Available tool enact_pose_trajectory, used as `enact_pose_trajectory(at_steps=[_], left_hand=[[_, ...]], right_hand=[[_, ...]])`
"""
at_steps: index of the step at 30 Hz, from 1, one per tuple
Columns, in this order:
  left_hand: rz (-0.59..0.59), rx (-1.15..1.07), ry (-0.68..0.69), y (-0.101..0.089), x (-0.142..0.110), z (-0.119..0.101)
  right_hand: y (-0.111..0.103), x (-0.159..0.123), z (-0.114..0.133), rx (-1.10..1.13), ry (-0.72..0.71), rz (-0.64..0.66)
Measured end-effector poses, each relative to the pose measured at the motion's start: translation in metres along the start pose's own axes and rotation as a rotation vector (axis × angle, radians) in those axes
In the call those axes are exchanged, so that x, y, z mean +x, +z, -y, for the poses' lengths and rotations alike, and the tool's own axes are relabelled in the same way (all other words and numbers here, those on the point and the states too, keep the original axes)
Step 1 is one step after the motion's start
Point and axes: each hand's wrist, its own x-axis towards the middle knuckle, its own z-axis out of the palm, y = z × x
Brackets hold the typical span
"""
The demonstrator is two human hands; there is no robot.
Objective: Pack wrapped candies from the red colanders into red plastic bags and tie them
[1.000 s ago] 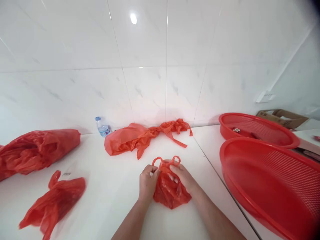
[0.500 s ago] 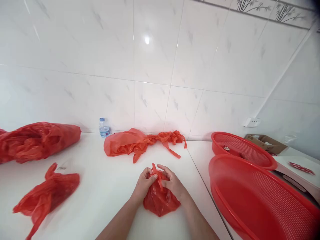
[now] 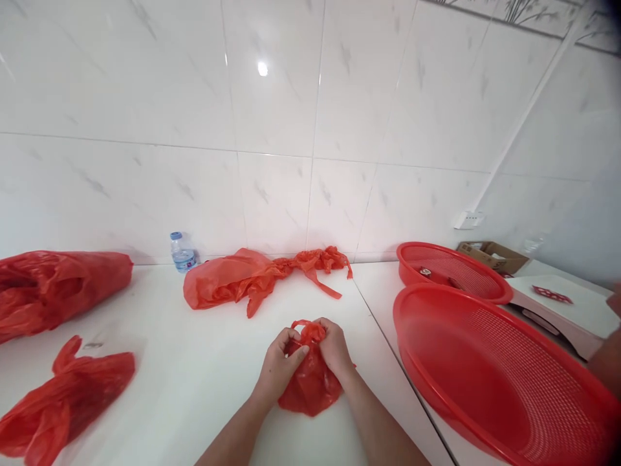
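Observation:
A small red plastic bag [image 3: 312, 385] rests on the white table [image 3: 194, 395], its gathered neck between my two hands. My left hand [image 3: 283, 360] pinches the left side of the neck, thumb across its front. The bunched top is gripped by my right hand [image 3: 334, 346], whose fingertips are partly hidden behind the plastic. A thin loop of the bag stands up between the hands. What is inside the bag cannot be made out.
Red bags lie at the left [image 3: 68, 401], far left [image 3: 58, 285] and along the wall [image 3: 233, 278], beside a water bottle [image 3: 183, 252]. Two red baskets [image 3: 466, 388] stand at the right, near a cardboard box [image 3: 495, 255]. Part of another person's arm [image 3: 609, 356] shows at the right edge.
My right hand has closed around the bag's neck, its fingers no longer spread. The top is now bunched with a loop showing. The view has turned slightly right; another person's arm has appeared.

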Motion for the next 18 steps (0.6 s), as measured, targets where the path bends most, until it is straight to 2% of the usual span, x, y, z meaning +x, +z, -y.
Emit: enact_pose_trajectory(at_steps=[3,7,11,15,16,18], left_hand=[[-0.043,0.291,0.105,-0.001,-0.001,0.002],[-0.097,0.546,0.288,-0.006,0.004,0.013],[-0.152,0.706,0.435,-0.012,0.009,0.026],[-0.207,0.838,0.539,-0.016,0.009,0.026],[-0.217,0.863,0.569,-0.016,0.009,0.025],[-0.222,0.903,0.636,-0.016,0.009,0.023]], right_hand=[[-0.002,0.003,0.0,0.078,0.0,-0.016],[-0.007,0.007,-0.001,0.332,0.081,0.021],[-0.014,0.008,-0.001,0.574,0.164,0.138],[-0.019,0.005,0.002,0.79,0.174,0.259],[-0.02,0.004,0.003,0.82,0.165,0.261],[-0.021,0.006,0.003,0.769,0.139,0.177]])
